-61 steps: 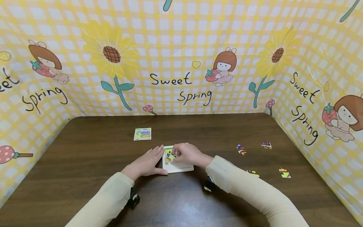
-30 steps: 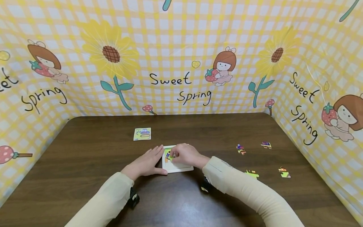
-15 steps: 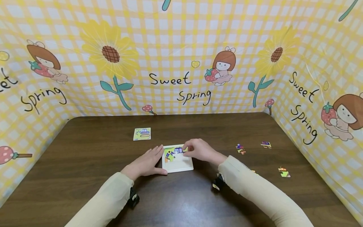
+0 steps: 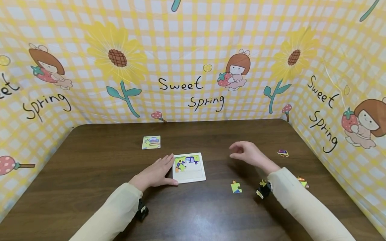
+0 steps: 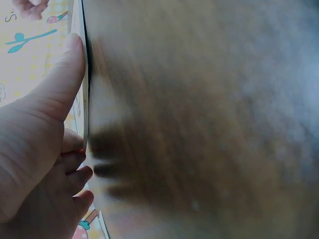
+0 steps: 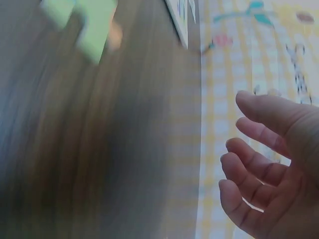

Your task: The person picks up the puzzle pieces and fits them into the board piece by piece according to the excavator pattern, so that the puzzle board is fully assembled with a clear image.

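A white puzzle tray [image 4: 188, 177] lies mid-table, with joined pieces showing part of a picture along its top and left. My left hand [image 4: 156, 171] rests at its left edge, thumb by the near corner and fingers stretched along the side; the left wrist view shows the thumb [image 5: 70, 74] against the edge. To the right of the tray, my right hand [image 4: 248, 154] hovers over the table. In the right wrist view its loosely bent fingers [image 6: 254, 159] hold nothing. A green puzzle piece [image 4: 236, 187] lies between the tray and my right wrist.
More loose pieces lie at the right: a purple one [image 4: 282, 153], an orange and green one [image 4: 304, 183] partly behind the sleeve, and a yellowish one [image 4: 263, 182] beside the wrist camera. A small picture card [image 4: 151, 142] lies behind the tray. Checked cloth [image 4: 187, 60] walls the table.
My right hand has left the tray and moved right, leaving a blue and purple piece along the top. The green piece by the tray has come into view. My left hand stays put.
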A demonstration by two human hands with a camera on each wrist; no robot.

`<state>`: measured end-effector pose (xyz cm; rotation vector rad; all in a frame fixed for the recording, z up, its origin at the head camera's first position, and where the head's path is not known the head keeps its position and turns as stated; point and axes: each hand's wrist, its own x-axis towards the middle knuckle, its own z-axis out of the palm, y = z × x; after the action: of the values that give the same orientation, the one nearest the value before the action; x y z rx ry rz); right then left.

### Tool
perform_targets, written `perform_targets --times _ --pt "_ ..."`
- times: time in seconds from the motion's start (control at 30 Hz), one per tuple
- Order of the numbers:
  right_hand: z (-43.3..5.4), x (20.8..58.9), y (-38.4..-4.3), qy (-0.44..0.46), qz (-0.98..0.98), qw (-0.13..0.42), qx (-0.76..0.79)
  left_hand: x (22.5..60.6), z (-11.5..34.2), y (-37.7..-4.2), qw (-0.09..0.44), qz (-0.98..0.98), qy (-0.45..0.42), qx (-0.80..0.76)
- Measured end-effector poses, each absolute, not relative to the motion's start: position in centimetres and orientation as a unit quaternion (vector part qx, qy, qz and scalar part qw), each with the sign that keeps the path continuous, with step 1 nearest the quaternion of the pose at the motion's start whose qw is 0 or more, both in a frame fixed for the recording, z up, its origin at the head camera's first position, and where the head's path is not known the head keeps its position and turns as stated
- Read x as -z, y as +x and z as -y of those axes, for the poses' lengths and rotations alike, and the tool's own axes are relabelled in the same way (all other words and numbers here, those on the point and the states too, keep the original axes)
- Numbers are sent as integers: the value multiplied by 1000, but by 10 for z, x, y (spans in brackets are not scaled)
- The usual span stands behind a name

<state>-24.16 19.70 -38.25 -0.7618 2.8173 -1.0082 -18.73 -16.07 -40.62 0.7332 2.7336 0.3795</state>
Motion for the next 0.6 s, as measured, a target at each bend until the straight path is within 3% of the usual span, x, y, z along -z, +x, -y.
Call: perform_targets --times 0.33,0.6 --pt "-267 392 -246 -202 -923 58 324 405 160 -186 143 -947 255 -134" --pt "-294 401 -248 -209 -934 69 282 406 161 -187 142 -947 255 -136"
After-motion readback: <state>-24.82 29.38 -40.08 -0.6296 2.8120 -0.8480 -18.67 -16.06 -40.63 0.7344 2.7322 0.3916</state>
